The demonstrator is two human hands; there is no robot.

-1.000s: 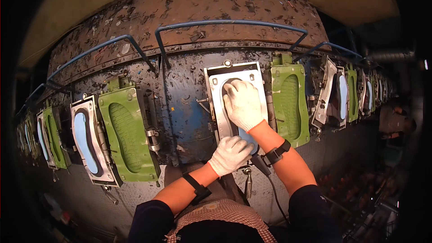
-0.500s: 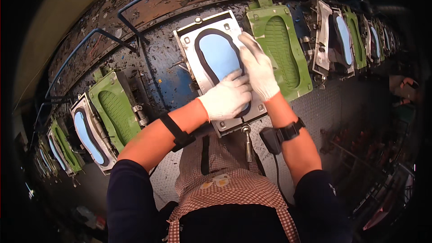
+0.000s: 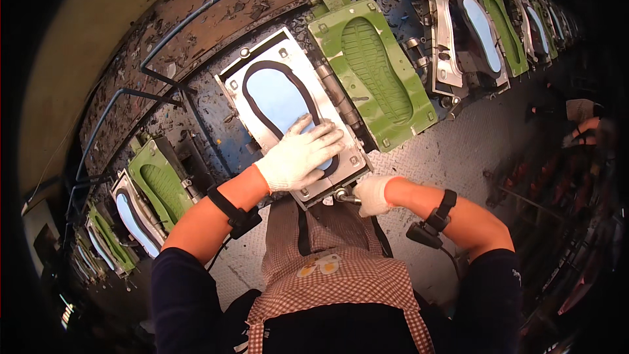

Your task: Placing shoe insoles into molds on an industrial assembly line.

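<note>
The left hand, in a white knit glove with an orange cuff, lies palm down with its fingers stretched out and slightly apart. It rests over the lower part of a light-blue, sole-shaped sheet with a thick black rim — the sheet sits in the recess of an open silver metal mould plate.

The right hand, gloved the same way, is closed around the end of a short metal handle at the plate's near edge. Just right of the plate stands a green metal mould half with a ridged sole-shaped hollow, a grey metal hinge between them.

More such moulds line the debris-strewn blue counter on both sides — a blue tubular rail runs behind.
</note>
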